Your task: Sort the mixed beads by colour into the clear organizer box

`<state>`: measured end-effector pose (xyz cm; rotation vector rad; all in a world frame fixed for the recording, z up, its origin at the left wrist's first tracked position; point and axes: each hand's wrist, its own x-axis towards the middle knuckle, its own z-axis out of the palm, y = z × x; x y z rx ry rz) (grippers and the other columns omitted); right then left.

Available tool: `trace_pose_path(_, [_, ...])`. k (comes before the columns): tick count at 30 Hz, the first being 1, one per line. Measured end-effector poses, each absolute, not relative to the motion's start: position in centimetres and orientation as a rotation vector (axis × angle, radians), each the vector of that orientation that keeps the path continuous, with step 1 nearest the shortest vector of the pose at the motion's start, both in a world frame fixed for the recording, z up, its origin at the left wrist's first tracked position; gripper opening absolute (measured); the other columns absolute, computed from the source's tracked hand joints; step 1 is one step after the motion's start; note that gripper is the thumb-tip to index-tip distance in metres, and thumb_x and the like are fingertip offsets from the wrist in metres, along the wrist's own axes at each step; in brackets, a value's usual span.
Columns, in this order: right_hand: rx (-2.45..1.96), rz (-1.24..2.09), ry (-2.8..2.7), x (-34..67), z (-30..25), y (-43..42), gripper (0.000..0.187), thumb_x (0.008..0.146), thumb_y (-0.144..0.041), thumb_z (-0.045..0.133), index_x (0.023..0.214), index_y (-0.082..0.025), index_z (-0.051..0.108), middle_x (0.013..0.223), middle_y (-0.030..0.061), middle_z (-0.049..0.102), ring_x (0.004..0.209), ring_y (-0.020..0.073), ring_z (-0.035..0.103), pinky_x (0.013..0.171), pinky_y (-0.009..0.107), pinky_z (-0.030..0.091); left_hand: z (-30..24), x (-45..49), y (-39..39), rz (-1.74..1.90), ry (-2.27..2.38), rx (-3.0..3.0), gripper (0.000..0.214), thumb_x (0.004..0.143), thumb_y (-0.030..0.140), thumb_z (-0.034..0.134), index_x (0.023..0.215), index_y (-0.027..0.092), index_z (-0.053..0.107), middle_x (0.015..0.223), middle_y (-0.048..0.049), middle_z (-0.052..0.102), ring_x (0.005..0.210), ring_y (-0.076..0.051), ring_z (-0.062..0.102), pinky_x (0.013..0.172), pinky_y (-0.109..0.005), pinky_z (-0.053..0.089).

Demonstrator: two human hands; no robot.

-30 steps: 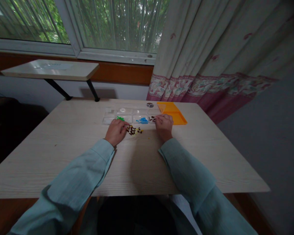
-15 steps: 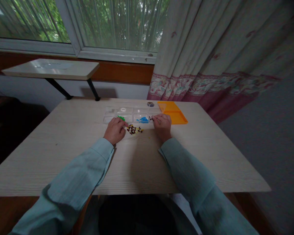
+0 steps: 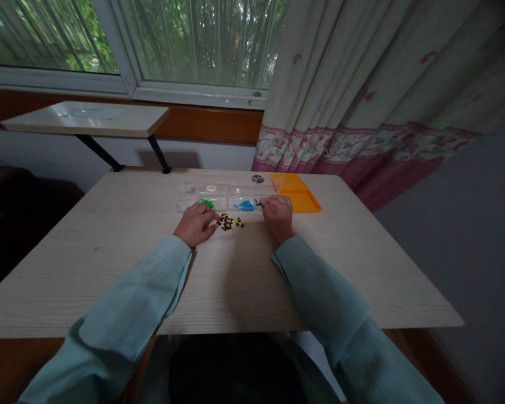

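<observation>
A clear compartment box lies on the table. Green pieces are in one of its near compartments, blue pieces in another, and a few dark brown pieces in the one farther right. In front of the box is a loose pile of small brown and yellow pieces. My left hand rests at the pile's left edge, thumb and fingers apart. Over the right-hand compartment, my right hand has its fingertips pinched together; whatever is between them is too small to make out.
An orange divided tray stands right of the clear box. A small round dark item lies behind it. At the back left, a raised shelf stands on black legs. A curtain hangs behind the table.
My left hand has shifted slightly left, and its thumb and fingers have spread apart at the pile. My right hand stays over the right-hand compartment, almost unmoved.
</observation>
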<state>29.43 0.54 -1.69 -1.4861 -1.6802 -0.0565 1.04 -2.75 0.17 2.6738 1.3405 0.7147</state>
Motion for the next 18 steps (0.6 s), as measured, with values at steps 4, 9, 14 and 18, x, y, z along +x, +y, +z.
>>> trace_pose_path(4, [-1.480, -0.040, -1.678, 29.4, -1.5, 0.5, 0.025, 0.088, -0.034, 0.054, 0.089, -0.019, 0.075, 0.094, 0.0082, 0.068, 0.095, 0.0226, 0.053, 0.089, 0.039, 0.037, 0.2, 0.9, -2.6, 0.707, 1.332, 2.684, 0.026, 0.086, 0.039, 0.056, 0.102, 0.024, 0.069, 0.095, -0.0082, 0.057, 0.093, -0.025, 0.049, 0.082, -0.038, 0.039])
trace_pose_path(9, [-1.480, -0.049, -1.683, 29.3, -1.6, 0.5, 0.026, 0.088, -0.034, 0.054, 0.089, -0.019, 0.075, 0.093, 0.0082, 0.069, 0.094, 0.0221, 0.053, 0.089, 0.038, 0.038, -0.2, 1.0, -2.3, 0.694, 1.312, 2.688, 0.022, 0.087, 0.039, 0.056, 0.096, 0.023, 0.068, 0.094, -0.0078, 0.058, 0.094, -0.025, 0.049, 0.083, -0.038, 0.039])
trace_pose_path(14, [-1.470, -0.067, -1.693, 29.4, -1.9, 0.7, 0.024, 0.088, -0.033, 0.055, 0.088, -0.019, 0.074, 0.091, 0.0070, 0.069, 0.092, 0.0213, 0.054, 0.088, 0.037, 0.038, -0.6, 1.4, -2.2, 0.719, 1.291, 2.675, 0.021, 0.090, 0.036, 0.052, 0.089, 0.019, 0.064, 0.088, -0.0077, 0.058, 0.092, -0.024, 0.051, 0.084, -0.039, 0.041])
trace_pose_path(18, [-1.457, -0.071, -1.696, 29.4, -1.9, 0.7, 0.023, 0.088, -0.032, 0.055, 0.087, -0.019, 0.074, 0.091, 0.0069, 0.069, 0.092, 0.0214, 0.054, 0.088, 0.037, 0.038, -0.5, 1.9, -2.4, 0.731, 1.303, 2.676, 0.023, 0.092, 0.034, 0.048, 0.084, 0.017, 0.062, 0.085, -0.0082, 0.058, 0.089, -0.023, 0.051, 0.084, -0.039, 0.041])
